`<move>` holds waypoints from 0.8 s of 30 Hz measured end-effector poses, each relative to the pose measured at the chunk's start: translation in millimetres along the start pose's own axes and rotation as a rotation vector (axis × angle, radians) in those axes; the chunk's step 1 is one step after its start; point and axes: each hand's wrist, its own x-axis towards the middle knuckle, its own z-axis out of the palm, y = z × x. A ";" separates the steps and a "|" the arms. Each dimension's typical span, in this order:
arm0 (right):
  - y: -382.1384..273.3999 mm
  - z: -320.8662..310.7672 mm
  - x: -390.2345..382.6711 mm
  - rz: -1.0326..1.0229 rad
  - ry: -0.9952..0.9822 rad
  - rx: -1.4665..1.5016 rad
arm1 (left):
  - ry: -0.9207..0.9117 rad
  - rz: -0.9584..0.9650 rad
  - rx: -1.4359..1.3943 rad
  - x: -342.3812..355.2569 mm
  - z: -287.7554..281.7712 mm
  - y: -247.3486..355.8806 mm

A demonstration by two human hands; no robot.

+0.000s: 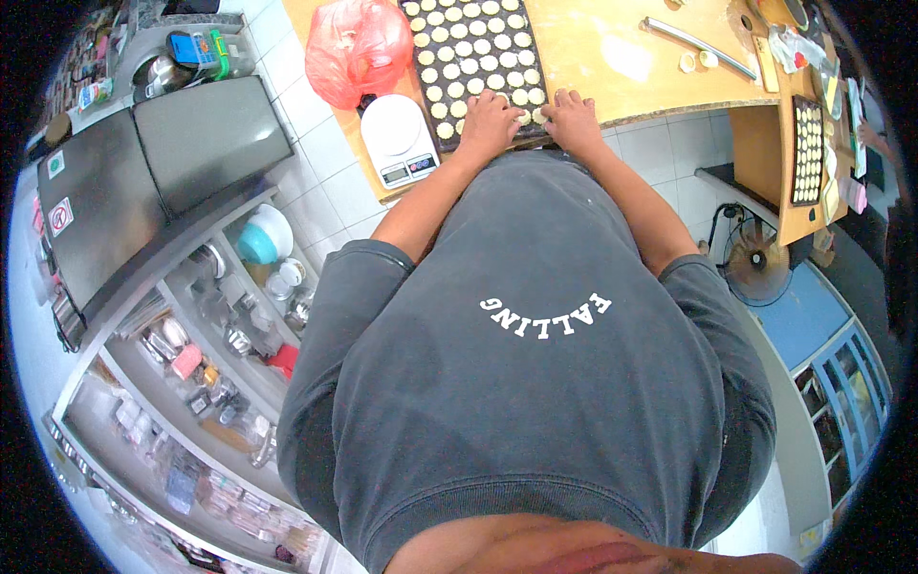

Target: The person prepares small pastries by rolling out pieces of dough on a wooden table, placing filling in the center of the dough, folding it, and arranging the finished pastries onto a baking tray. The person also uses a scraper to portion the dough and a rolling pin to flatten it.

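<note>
A dark tray [475, 48] lies at the table's near side, filled with rows of small pale round dough pieces with scalloped edges. My left hand [491, 124] rests over the tray's near rows, fingers curled and thumb side against a dough piece [524, 119]. At the tray's near right corner, my right hand [572, 122] is bent inward, its thumb side pressed to another dough piece [539, 116]. The two hands are close together but apart. The undersides of the fingers are hidden from above.
Left of the tray stand a white kitchen scale [393, 134] and a red plastic bag [358, 50]. A metal rod [701, 47] lies on the wooden table [626, 81] at right. Farther right are a second filled tray [807, 151] and a fan [756, 258]. Shelves [182, 316] line the left.
</note>
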 end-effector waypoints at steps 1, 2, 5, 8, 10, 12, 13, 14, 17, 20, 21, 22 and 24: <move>1.1 -0.8 -1.0 -0.016 -0.006 0.001 | 0.020 -0.011 0.021 0.0 2.9 -0.2; 2.5 -1.9 -1.7 -0.034 -0.013 0.001 | 0.040 -0.023 0.042 0.1 6.1 0.2; 6.3 -2.3 -3.5 -0.023 -0.010 0.004 | 0.031 -0.036 0.073 1.9 9.7 0.6; 10.3 -6.3 -5.1 -0.020 -0.047 0.062 | 0.038 -0.022 0.100 1.3 13.3 -0.5; 11.6 -7.8 -8.1 0.000 -0.053 0.093 | 0.040 -0.018 0.103 1.0 14.2 -0.3; 12.4 -10.1 -11.2 0.021 -0.060 0.125 | 0.062 -0.024 0.101 1.0 15.3 2.0; 13.0 -11.7 -12.3 0.031 -0.076 0.119 | 0.083 -0.025 0.099 0.7 15.4 3.2; 13.4 -13.1 -12.6 0.041 -0.092 0.114 | 0.083 -0.028 0.099 -0.4 15.2 4.2; 17.2 -14.7 -14.0 0.025 -0.073 0.143 | 0.088 -0.087 0.094 -1.4 11.8 10.6; 18.5 -14.0 -12.9 0.009 -0.040 0.158 | 0.109 -0.138 0.089 -3.8 11.5 11.1; 19.4 -13.4 -12.0 0.007 -0.039 0.158 | 0.096 -0.161 0.097 -3.6 10.1 11.8; 20.5 -12.9 -11.3 0.008 -0.064 0.157 | 0.084 -0.184 0.105 -3.6 8.6 12.4; 23.2 -10.1 -12.8 0.008 -0.089 0.155 | 0.058 -0.193 0.099 -4.9 5.6 14.3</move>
